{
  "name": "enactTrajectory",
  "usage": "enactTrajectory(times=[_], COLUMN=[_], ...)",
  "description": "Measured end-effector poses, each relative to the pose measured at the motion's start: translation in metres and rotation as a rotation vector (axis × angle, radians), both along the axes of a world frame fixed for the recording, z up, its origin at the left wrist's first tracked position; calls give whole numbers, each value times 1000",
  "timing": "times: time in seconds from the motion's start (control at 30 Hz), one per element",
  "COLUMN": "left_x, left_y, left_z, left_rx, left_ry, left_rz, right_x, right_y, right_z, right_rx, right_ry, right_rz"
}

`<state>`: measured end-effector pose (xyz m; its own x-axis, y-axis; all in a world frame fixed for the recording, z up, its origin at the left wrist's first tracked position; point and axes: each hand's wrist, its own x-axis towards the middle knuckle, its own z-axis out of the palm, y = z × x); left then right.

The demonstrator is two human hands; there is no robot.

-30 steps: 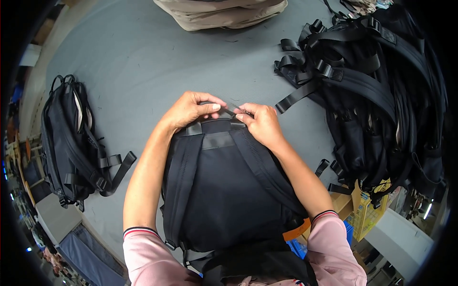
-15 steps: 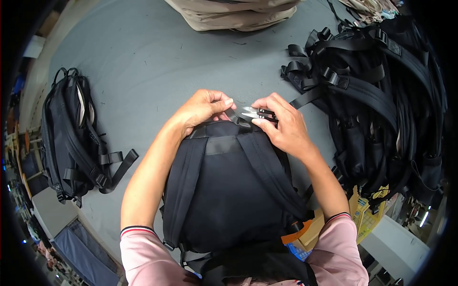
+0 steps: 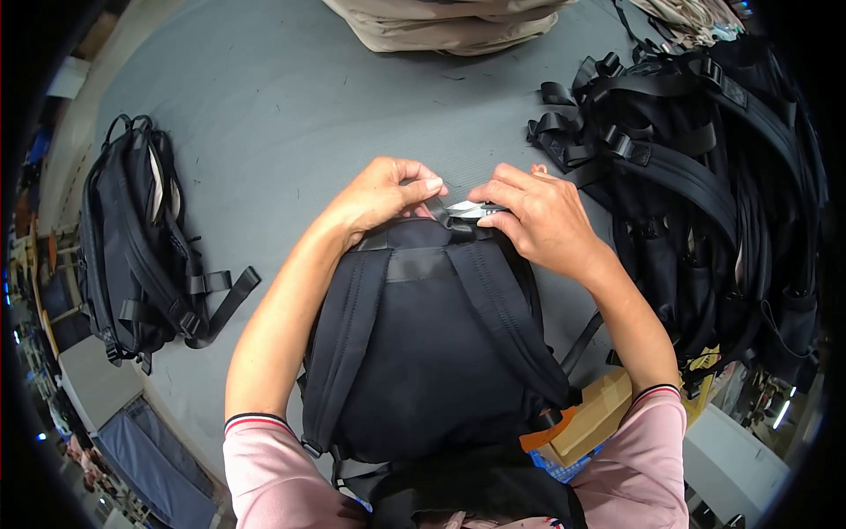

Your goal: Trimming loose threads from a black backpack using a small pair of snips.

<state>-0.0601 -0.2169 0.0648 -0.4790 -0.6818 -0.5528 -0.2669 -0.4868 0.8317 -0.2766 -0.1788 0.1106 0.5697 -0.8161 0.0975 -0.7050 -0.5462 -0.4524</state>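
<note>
**Thread snips (image 3: 467, 209) at the top handle (image 3: 438, 210) of a black backpack (image 3: 423, 353)**

The backpack lies at the near edge of a grey table (image 3: 264, 106), shoulder straps facing up. The left hand (image 3: 383, 198) pinches the webbing handle between thumb and fingers. The right hand (image 3: 544, 213) grips the snips, metal blades pointing left, close to the handle; whether they touch is unclear. Another backpack (image 3: 128, 251) lies by the left edge, a pile of black backpacks (image 3: 727, 189) by the right, and a tan bag (image 3: 458, 28) toward the far edge.
</note>
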Motion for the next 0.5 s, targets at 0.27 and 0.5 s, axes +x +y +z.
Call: enactTrajectory(times=[0.27,0.5], left_x=[0,0], left_y=[1,0], left_z=[2,7], left_rx=[-15,-5], left_ry=[-2,15], left_rz=[-6,-14], right_x=[2,5], right_y=[-4,1], right_z=[3,9], right_rx=[-75,-57], right_ry=[44,54], right_rz=[113,47])
